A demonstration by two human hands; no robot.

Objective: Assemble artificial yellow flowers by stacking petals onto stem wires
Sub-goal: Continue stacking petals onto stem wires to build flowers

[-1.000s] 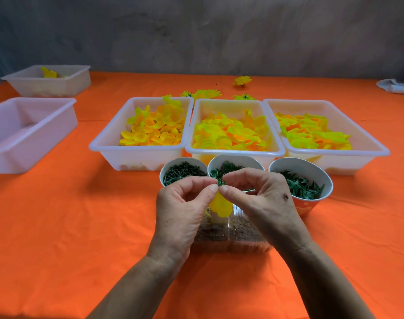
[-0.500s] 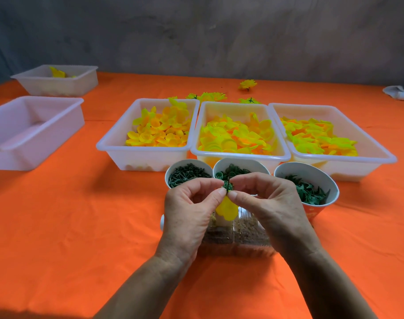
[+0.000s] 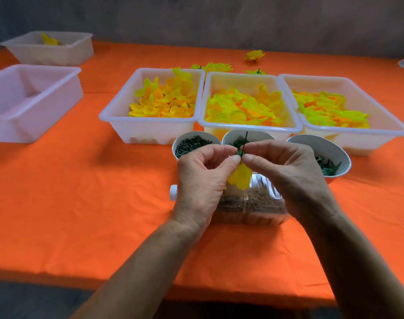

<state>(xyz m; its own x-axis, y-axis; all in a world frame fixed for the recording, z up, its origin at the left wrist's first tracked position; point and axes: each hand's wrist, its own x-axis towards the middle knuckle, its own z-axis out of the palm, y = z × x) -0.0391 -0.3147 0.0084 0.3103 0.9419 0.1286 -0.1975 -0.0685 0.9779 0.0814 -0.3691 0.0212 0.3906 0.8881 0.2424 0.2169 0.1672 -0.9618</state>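
Item: yellow petal (image 3: 240,178), threaded on a thin dark stem wire (image 3: 245,141), with a small green piece above it. Location: held over the clear container (image 3: 260,203) on the orange bench (image 3: 81,215), in front of three cups of green parts. Hands: left hand (image 3: 203,178) and right hand (image 3: 286,173) both pinch the wire at the green piece, fingertips nearly touching. Handling, as judged: petal light, soft, easily creased; wire thin, springy, likely to bend. Hold the wire close to the stack, not the petal's edge
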